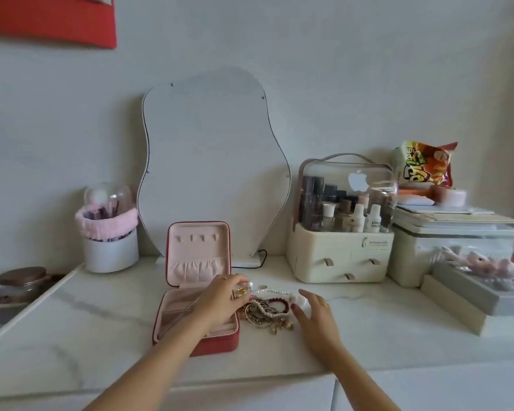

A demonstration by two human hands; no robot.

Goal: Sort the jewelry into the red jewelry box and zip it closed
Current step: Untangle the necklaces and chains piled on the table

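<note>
The red jewelry box [220, 344] stands open on the white counter, its pink-lined lid [198, 252] upright. A tangled pile of jewelry [266, 311] lies just right of the box: gold chains, a dark red bead bracelet and a pearl strand [275, 291]. My left hand [220, 301] reaches across the box's right edge and pinches a small gold ring with a pearl piece at the pile's left end. My right hand [316, 314] rests at the pile's right side, fingers spread, touching the counter beside the jewelry.
A wavy mirror [214, 161] leans on the wall behind the box. A brush holder [110, 247] stands at the left, a cosmetics organiser [343, 226] and stacked boxes [454, 253] at the right. A jar [23, 281] sits on the lower left ledge.
</note>
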